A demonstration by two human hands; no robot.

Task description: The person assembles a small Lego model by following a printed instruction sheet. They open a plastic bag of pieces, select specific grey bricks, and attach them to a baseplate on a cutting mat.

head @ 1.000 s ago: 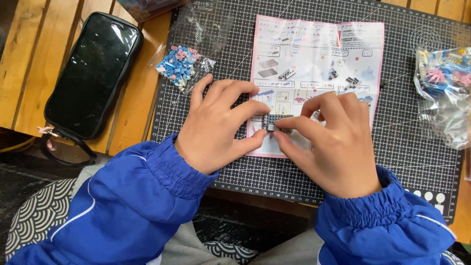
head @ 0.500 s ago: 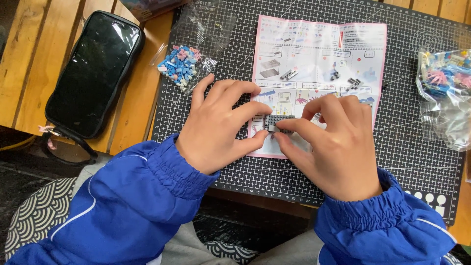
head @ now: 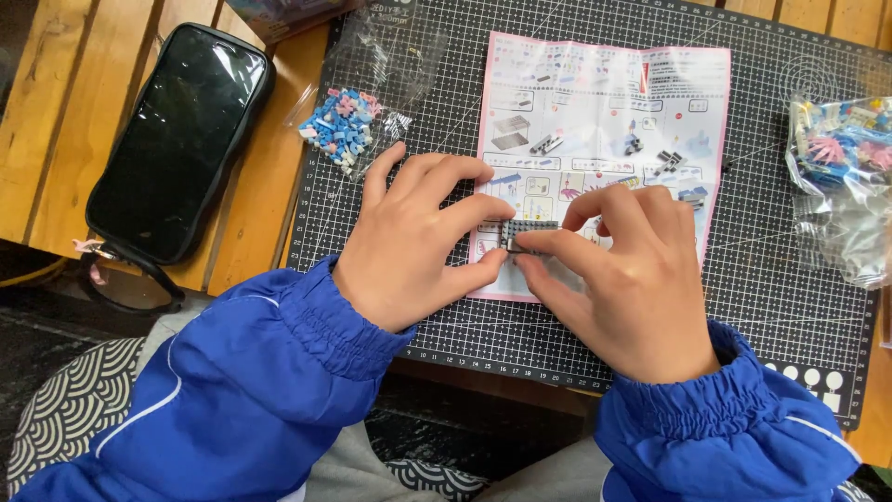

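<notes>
While both hands meet over the lower edge of the instruction sheet (head: 604,112), a small grey studded plate (head: 528,230) sits pinched between them. Left hand (head: 418,242): thumb and forefinger closed on the plate's left end, other fingers spread and resting on the mat and the sheet. Right hand (head: 632,279): fingers curled, thumb below and fingertips above the plate's right end, gripping it. The plate lies roughly level, studs up, just above the sheet's bottom left part; whether it touches the paper cannot be told.

Surface: dark cutting mat (head: 780,307) with white grid lines, lying on a slatted wooden table (head: 56,102). The sheet is pink-bordered, printed with small build diagrams, flat on the mat, and partly covered by both hands.

Left of the sheet, near the left hand's fingertips: a clear plastic bag (head: 381,65) with a heap of tiny blue, white and pink bricks (head: 339,125) at its lower end, on the mat's left margin. Right edge of the mat: a second clear bag (head: 841,186), crumpled, holding more coloured pieces, well apart from the right hand.

Far left, on the wood: a black phone (head: 181,139), screen dark, angled, with a strap at its lower end hanging off the table edge.

Both wrists are in blue sleeves (head: 269,390) with gathered cuffs.
</notes>
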